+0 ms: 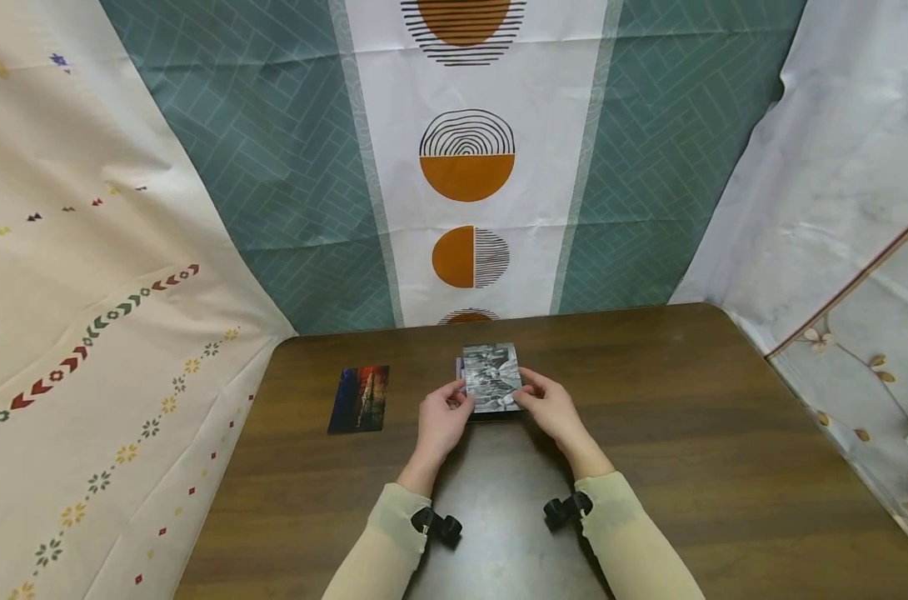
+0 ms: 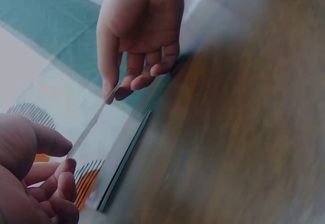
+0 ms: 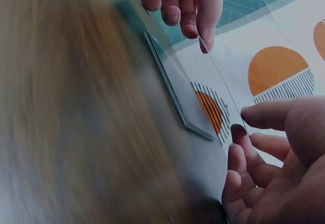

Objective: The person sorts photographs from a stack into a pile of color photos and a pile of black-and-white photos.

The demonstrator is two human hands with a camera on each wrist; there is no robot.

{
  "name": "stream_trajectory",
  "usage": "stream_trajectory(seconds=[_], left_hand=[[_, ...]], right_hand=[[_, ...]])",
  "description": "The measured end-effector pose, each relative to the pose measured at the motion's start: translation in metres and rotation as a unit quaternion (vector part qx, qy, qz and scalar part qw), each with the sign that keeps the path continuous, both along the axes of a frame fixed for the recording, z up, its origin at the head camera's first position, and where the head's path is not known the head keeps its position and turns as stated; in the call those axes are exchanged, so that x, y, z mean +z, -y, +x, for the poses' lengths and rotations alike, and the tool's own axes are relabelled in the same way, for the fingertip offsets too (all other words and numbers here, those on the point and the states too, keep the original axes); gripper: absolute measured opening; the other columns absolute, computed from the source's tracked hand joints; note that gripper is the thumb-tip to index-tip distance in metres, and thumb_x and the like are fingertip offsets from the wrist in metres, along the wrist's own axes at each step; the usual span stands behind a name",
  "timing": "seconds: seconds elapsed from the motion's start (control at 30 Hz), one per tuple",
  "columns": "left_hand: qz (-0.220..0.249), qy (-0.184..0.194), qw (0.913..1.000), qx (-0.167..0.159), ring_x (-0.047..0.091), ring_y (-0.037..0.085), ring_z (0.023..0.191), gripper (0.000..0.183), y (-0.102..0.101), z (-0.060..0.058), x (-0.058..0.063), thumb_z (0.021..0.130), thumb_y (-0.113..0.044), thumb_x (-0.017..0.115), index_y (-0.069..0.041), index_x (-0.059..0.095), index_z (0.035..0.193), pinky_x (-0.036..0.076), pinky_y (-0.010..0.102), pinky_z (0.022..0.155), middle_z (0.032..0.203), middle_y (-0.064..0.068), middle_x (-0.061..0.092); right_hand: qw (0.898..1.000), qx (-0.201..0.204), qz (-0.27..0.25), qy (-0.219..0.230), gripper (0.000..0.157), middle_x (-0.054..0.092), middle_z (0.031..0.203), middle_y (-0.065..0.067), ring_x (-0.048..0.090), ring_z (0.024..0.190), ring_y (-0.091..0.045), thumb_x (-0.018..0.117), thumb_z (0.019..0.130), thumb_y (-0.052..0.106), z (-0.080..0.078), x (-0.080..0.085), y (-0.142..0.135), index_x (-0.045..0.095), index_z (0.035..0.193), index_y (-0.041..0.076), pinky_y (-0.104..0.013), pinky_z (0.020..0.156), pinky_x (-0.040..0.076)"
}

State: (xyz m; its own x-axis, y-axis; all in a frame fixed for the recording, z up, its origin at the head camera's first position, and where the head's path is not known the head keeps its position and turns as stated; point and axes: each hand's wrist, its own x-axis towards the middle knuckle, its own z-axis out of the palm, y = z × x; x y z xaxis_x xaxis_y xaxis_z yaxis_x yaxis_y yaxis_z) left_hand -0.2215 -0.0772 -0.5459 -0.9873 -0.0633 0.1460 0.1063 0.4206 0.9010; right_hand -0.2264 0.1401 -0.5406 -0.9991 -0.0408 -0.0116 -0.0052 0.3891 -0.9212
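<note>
A black-and-white picture card (image 1: 491,377) is pinched at its two side edges, by my left hand (image 1: 442,421) and my right hand (image 1: 555,408). Both wrist views show the card almost edge-on as a thin line, raised above the table. Thumb and fingertips of the left hand (image 2: 43,170) meet on one edge; those of the right hand (image 3: 277,158) meet on the opposite edge. Beneath it lies a thin stack of cards (image 3: 167,82) with dark edges, apart from the held card. In the head view that stack is mostly hidden.
A blue, red and orange picture card (image 1: 359,400) lies flat on the brown wooden table (image 1: 686,433), left of the hands. Patterned cloth (image 1: 469,292) hangs behind the table's far edge, with more cloth along both sides.
</note>
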Motion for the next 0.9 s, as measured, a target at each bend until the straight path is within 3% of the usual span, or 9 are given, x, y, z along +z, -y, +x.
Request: stream_trajectory(seconds=[0.27,0.57,0.7,0.9], left_hand=[[-0.008,-0.031,0.9992,-0.023,0.049,0.005,0.062,0.037,-0.026,0.001,0.001,0.09,-0.006,0.075,0.002,0.076,0.126,0.043,0.025,0.061,0.08,-0.002,0.065],[-0.017,-0.05,0.9975,-0.048,0.049,0.002,0.064,0.04,-0.06,0.0,0.006,0.09,-0.005,0.075,0.004,0.074,0.129,0.044,0.024,0.064,0.082,-0.003,0.066],[-0.02,-0.045,0.9969,-0.062,0.049,0.0,0.063,0.041,-0.076,-0.001,0.007,0.09,-0.006,0.076,0.002,0.074,0.13,0.043,0.023,0.062,0.082,-0.004,0.067],[-0.018,-0.036,0.996,-0.08,0.049,-0.001,0.062,0.043,-0.098,-0.001,0.004,0.09,-0.005,0.075,0.003,0.073,0.132,0.044,0.023,0.061,0.08,-0.006,0.065]], right_hand=[[1.0,0.001,0.023,0.003,0.055,0.067,0.131,-0.02,0.06,0.123,-0.036,0.069,0.104,0.018,-0.001,0.003,-0.031,0.056,0.156,0.007,-0.051,0.099,0.049],[0.999,-0.01,0.047,0.002,0.053,0.067,0.128,-0.019,0.06,0.118,-0.034,0.068,0.105,0.019,0.001,0.009,-0.066,0.056,0.156,0.006,-0.042,0.09,0.049],[0.998,-0.02,0.058,0.008,0.054,0.066,0.13,-0.021,0.06,0.118,-0.036,0.067,0.105,0.021,0.003,0.01,-0.082,0.056,0.156,0.005,-0.039,0.087,0.048],[0.997,-0.03,0.067,0.022,0.056,0.064,0.138,-0.023,0.058,0.126,-0.038,0.066,0.106,0.022,0.006,0.008,-0.102,0.053,0.158,0.007,-0.044,0.094,0.048]])
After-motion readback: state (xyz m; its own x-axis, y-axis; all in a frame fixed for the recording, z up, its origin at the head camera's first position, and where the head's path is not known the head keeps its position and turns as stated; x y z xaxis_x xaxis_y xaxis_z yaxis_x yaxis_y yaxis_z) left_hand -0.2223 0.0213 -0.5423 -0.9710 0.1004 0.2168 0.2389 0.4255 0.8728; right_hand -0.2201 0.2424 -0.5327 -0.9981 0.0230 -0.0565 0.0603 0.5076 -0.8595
